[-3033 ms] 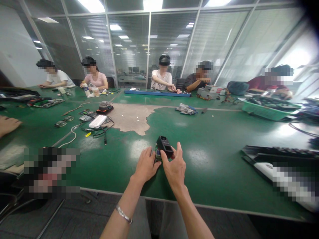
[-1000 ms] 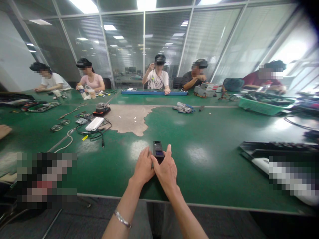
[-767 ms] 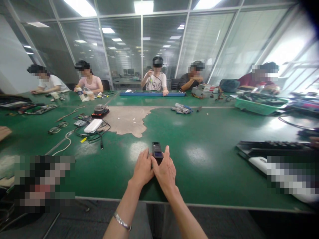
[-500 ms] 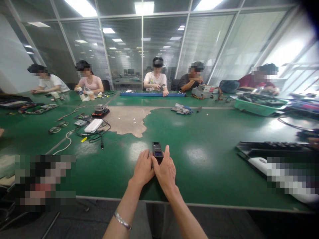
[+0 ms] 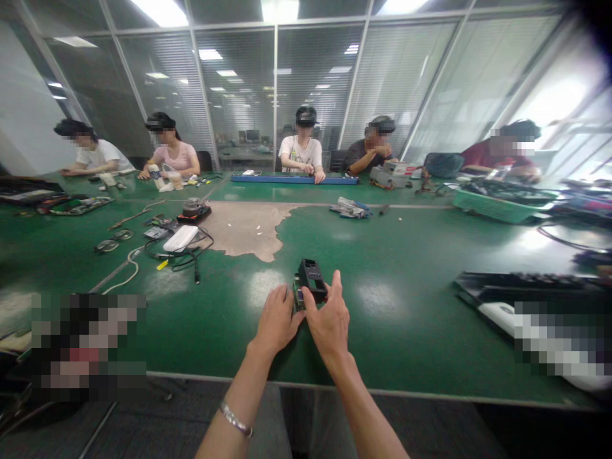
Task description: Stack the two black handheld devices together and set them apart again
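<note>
A small black handheld device (image 5: 312,276) sits near the front middle of the green table (image 5: 392,319). Its black cover is tilted up, and a green circuit board (image 5: 299,298) shows beneath it on the left. My right hand (image 5: 329,322) grips the black cover from the right side, fingers closed around it. My left hand (image 5: 276,320) presses against the left side of the device at the circuit board, fingers curled on it.
A white box with black cables (image 5: 180,238) lies to the left. A worn brown patch (image 5: 243,226) marks the table centre. Black trays (image 5: 526,290) lie at right, a green basket (image 5: 497,204) farther back. Several people sit along the far edge.
The black cover was lying flat between my hands; now its far end is tilted up and to the right, exposing the green board. My right hand has shifted slightly right.
</note>
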{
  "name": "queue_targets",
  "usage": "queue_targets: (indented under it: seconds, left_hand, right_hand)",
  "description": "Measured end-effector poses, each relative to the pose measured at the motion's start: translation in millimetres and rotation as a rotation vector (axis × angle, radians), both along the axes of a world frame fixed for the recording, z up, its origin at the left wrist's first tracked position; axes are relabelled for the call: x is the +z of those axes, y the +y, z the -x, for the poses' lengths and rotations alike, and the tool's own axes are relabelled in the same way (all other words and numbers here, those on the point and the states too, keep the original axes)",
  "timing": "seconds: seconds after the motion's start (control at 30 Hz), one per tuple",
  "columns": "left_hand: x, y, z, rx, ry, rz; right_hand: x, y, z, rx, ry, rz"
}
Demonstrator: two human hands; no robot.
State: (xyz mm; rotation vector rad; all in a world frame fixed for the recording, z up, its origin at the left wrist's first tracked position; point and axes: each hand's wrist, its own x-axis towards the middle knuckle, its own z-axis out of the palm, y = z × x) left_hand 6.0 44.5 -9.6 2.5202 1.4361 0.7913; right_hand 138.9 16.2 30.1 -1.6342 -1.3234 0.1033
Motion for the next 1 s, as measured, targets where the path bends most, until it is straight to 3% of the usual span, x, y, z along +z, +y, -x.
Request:
queue_targets:
  seconds: [0.53, 1.0]
  left_hand:
    - [-1.6, 1.9, 0.1, -0.01, 0.025, -0.013]
    - [1.2, 0.9, -0.7, -0.003, 0.048, -0.006]
  right_hand:
    - [-17.4, -5.6, -40.7, -0.108, -0.032, 0.038]
    - [-38.0, -6.6, -44.7, -0.075, -0.114, 0.123]
